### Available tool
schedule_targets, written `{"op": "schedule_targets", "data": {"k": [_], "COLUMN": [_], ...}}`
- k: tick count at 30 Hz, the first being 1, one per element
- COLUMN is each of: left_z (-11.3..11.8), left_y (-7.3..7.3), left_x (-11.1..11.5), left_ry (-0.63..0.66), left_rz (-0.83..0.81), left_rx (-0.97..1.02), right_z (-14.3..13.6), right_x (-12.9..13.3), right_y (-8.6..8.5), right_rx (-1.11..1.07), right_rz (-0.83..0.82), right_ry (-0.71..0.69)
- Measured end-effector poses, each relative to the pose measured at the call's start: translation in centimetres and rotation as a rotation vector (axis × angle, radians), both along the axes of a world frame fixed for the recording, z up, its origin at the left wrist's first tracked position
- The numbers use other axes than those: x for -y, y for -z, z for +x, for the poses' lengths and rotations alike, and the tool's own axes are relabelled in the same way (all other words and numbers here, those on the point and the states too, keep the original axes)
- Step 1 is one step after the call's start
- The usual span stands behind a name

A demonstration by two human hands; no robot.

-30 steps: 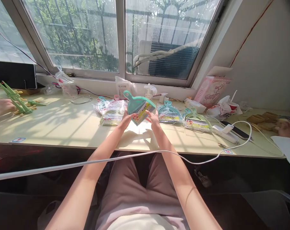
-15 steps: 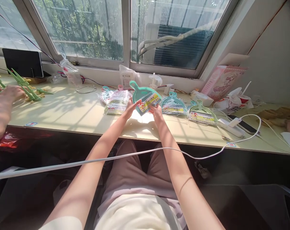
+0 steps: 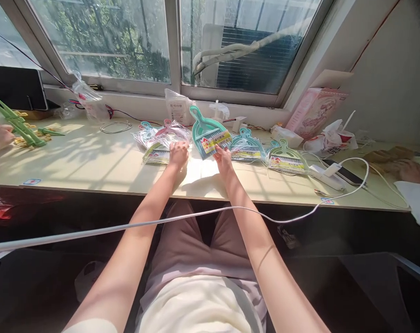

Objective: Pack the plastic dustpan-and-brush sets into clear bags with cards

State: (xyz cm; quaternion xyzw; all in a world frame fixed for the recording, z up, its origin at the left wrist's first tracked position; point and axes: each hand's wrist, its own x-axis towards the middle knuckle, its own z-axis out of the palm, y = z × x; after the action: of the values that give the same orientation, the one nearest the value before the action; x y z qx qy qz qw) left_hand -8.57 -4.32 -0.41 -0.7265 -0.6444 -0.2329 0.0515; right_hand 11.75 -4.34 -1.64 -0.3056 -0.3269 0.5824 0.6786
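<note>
My right hand (image 3: 223, 157) holds a teal mini dustpan with its brush (image 3: 205, 127) by its lower edge, above the sunlit table. A yellow printed label spans its front, and the handle points up to the left. My left hand (image 3: 178, 155) is closed at the right side of a pile of wrapped dustpans, its fingers curled on a clear plastic bag (image 3: 173, 133); the fingertips are partly hidden. In that pile a green dustpan (image 3: 156, 153) lies in front, with pink and blue handles behind. Right of my hands are another teal dustpan set (image 3: 246, 145) and a green dustpan set (image 3: 286, 157).
A white cable (image 3: 196, 213) hangs across in front of my forearms. On the right lie a power strip (image 3: 326, 178) and a phone (image 3: 348, 172). Other people's hands show at both edges, the left one by green plastic pieces (image 3: 21, 129). A window borders the table's back.
My left hand has let go of the teal dustpan and moved left to the wrapped pile. My right hand keeps hold of the dustpan. The view has shifted slightly right.
</note>
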Motion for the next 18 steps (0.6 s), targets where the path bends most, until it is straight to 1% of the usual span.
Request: {"op": "schedule_targets", "data": {"k": [2, 4, 8, 11, 13, 15, 16, 18], "left_z": [0.1, 0.0, -0.2, -0.3, -0.4, -0.3, -0.3, -0.1], "left_y": [-0.1, -0.1, 0.1, 0.0, -0.3, -0.4, -0.5, -0.4], "left_x": [0.1, 0.1, -0.3, -0.6, -0.6, -0.4, -0.2, 0.0], "left_ry": [0.023, 0.023, 0.019, 0.016, 0.013, 0.023, 0.030, 0.061], "left_rz": [0.038, 0.026, -0.016, 0.021, 0.081, 0.154, 0.184, 0.224], "left_rx": [-0.005, -0.002, 0.052, 0.130, 0.181, 0.215, 0.225, 0.223], "right_z": [0.7, 1.9, 5.3, 7.0, 7.1, 6.5, 6.1, 5.2], "right_x": [0.1, 0.3, 1.4, 2.1, 2.3, 2.3, 2.3, 2.4], "right_y": [0.1, 0.4, 1.5, 1.9, 1.8, 1.6, 1.4, 1.2], "right_rx": [0.020, 0.077, 0.247, 0.329, 0.373, 0.409, 0.420, 0.422], "right_rz": [0.036, 0.037, -0.049, -0.112, -0.170, -0.220, -0.226, -0.172], "right_ry": [-0.029, -0.053, -0.074, -0.064, -0.067, -0.073, -0.076, -0.068]}}
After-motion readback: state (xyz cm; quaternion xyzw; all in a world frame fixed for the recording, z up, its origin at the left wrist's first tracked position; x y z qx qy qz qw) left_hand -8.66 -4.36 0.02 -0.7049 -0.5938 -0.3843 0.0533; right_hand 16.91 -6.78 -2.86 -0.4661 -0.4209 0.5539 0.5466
